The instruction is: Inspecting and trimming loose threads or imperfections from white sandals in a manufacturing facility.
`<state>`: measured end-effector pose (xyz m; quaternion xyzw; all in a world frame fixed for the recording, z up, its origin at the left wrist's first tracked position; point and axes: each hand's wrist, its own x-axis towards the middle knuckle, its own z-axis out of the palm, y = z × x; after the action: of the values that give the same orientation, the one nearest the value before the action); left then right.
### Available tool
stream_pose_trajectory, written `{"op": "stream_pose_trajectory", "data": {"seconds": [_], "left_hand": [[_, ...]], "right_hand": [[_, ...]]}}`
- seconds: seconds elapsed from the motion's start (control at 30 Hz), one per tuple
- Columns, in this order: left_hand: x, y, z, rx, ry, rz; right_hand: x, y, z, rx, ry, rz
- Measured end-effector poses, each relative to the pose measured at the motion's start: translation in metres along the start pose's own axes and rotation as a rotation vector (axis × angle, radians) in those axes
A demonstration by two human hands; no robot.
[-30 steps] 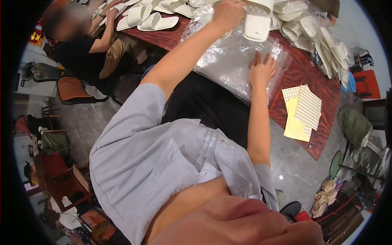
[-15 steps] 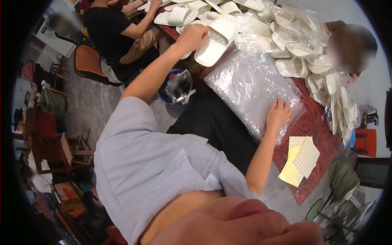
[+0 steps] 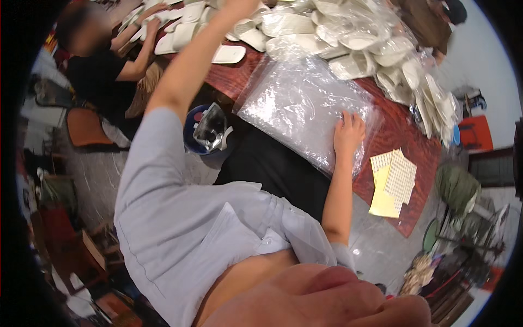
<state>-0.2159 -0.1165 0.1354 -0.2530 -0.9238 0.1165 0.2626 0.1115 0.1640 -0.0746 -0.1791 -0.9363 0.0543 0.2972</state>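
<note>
Clear, slippery stacked plastic bags [image 3: 305, 109] lie limp under the flat, unclenched right hand [image 3: 348, 133]; left hand's grip cannot be told.

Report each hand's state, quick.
Left hand: reaches into the slipper pile, mostly cut off; grip cannot be told.
Right hand: open, flat on the plastic bags.

The left hand [image 3: 239, 5] runs out past the top edge, so only its wrist end shows and whatever it grips cannot be told. The heap of white slippers [image 3: 354, 38] is cut off there too. Under the clear plastic bags [image 3: 305, 109] the tabletop [image 3: 403, 136] is hidden. The sheets of small stickers [image 3: 400, 177] are too small to read.
</note>
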Motion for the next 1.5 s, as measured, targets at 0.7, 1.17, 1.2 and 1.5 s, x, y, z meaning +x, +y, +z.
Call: {"op": "stream_pose_trajectory", "data": {"seconds": [0.7, 1.17, 1.2, 1.5], "left_hand": [[-0.214, 0.287, -0.01, -0.877, 0.033, 0.376], [-0.214, 0.29, -0.004, -0.849, -0.04, 0.332], [-0.215, 0.289, -0.002, -0.845, -0.042, 0.321], [-0.22, 0.29, 0.0, -0.881, 0.025, 0.325]], "right_hand": [[0.02, 0.017, -0.022, 0.635, -0.129, 0.163], [0.13, -0.09, -0.083, 1.101, -0.39, -0.002], [0.149, -0.093, -0.071, 1.106, -0.367, 0.04], [0.241, -0.091, 0.044, 0.89, -0.068, 0.651]]}}
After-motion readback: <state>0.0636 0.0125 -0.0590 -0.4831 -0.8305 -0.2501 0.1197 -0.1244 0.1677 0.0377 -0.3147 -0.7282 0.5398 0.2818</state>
